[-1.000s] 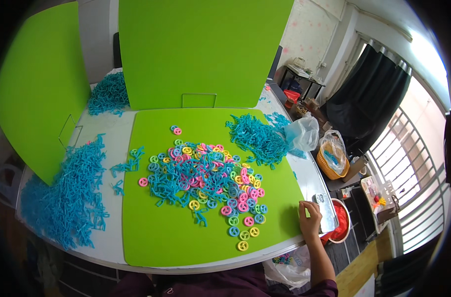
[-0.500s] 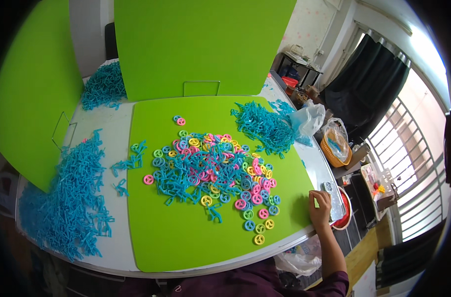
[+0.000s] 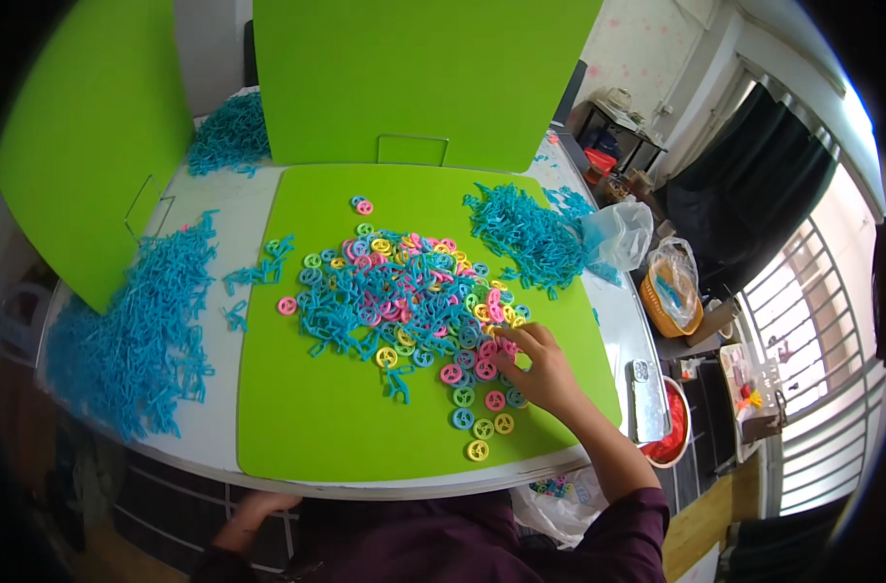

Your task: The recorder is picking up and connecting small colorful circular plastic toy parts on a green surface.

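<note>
My right hand [image 3: 540,371] reaches over the right edge of a heap of small plastic wheels. Its thumb and fingers are apart, with the fingertips at several pink wheels [image 3: 486,369]; nothing is visibly held. Wheels in pink, yellow, blue and green lie on the green board [image 3: 346,428], mixed with teal plastic clip-like pieces [image 3: 331,316]. A short trail of loose wheels runs toward the near edge, ending with a yellow wheel [image 3: 477,450]. My left hand [image 3: 268,501] is low at the table's front edge, partly hidden, and its fingers cannot be made out.
A large teal heap [image 3: 141,340] covers the left table side; another pile [image 3: 525,233] lies at the board's far right, beside a clear plastic bag [image 3: 618,236]. Green boards [image 3: 423,78] stand upright behind. A phone [image 3: 649,398] rests at the right edge; an orange basket [image 3: 671,301] stands beyond.
My right hand has moved left from the board's right edge onto the wheels. My left hand has come into view below the table edge. The whole view has shifted slightly.
</note>
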`<state>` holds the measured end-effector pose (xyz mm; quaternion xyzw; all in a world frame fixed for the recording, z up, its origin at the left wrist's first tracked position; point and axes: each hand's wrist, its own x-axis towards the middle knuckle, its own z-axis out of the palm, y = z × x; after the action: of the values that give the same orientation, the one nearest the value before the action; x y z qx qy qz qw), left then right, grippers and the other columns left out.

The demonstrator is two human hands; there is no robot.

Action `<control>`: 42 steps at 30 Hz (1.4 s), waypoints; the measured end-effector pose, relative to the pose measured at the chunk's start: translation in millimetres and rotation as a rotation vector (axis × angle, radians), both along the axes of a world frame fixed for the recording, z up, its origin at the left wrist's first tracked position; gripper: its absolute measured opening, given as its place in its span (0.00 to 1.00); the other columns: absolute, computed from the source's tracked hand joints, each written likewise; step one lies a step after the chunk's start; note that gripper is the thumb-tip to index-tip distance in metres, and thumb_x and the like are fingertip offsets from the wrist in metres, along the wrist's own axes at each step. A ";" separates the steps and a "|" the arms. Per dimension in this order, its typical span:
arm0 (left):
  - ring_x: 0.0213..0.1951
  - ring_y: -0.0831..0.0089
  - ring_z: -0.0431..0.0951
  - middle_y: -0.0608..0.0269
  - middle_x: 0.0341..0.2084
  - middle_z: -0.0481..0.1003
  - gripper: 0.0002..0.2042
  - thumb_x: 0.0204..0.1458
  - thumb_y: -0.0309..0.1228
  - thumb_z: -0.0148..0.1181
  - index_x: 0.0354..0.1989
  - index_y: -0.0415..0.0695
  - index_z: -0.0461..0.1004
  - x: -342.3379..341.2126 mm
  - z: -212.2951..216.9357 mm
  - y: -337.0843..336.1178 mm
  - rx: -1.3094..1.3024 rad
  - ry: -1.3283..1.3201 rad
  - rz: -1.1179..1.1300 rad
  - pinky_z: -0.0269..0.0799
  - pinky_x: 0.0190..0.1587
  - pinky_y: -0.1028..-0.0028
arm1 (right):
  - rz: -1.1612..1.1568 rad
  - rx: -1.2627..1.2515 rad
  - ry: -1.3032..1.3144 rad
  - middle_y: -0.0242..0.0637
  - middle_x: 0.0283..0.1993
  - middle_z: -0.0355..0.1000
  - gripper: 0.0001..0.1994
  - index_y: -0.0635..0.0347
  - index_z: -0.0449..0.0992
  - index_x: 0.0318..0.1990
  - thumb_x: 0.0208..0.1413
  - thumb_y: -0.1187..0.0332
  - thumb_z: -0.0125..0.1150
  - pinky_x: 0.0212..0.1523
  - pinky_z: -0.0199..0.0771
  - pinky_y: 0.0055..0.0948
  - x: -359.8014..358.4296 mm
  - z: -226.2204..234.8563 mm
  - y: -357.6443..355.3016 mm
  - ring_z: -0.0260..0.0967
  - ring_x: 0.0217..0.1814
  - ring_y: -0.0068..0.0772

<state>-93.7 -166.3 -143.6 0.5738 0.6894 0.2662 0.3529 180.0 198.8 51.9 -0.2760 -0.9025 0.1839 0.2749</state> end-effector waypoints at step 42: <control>0.43 0.62 0.72 0.59 0.37 0.69 0.10 0.44 0.30 0.63 0.37 0.44 0.77 44.1 195.2 212.4 0.385 0.403 0.040 0.68 0.46 0.66 | 0.117 -1.268 0.232 0.25 0.35 0.72 0.09 0.56 0.74 0.44 0.58 0.67 0.57 0.34 0.68 0.17 -28.5 -5.4 -8.3 0.70 0.38 0.16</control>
<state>-49.7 46.1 51.6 0.6581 0.6936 0.2797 0.0877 151.5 190.6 46.6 -0.3137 -0.5966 0.7246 0.1438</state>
